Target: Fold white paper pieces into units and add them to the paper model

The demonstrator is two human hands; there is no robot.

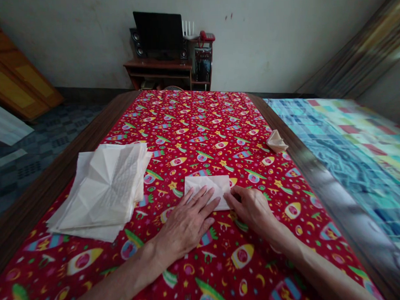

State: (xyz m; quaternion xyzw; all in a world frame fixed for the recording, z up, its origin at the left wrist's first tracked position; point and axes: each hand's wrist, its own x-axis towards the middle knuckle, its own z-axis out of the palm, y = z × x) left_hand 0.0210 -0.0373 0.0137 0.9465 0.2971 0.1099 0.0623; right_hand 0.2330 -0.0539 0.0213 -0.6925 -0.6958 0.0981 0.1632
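Head view shows the left hand (190, 221) lying flat, fingers spread on a small rectangle of folded white paper (219, 183). The right hand (253, 205) has its fingers bent at the paper's right edge; whether they pinch it, I cannot tell. The paper lies on a red cloth printed with colourful rockets (199, 136). To the left is a stack of creased cream paper sheets (98, 190), its grey marks too small to read. Near the cloth's right edge sits a folded cream paper shape (277, 142).
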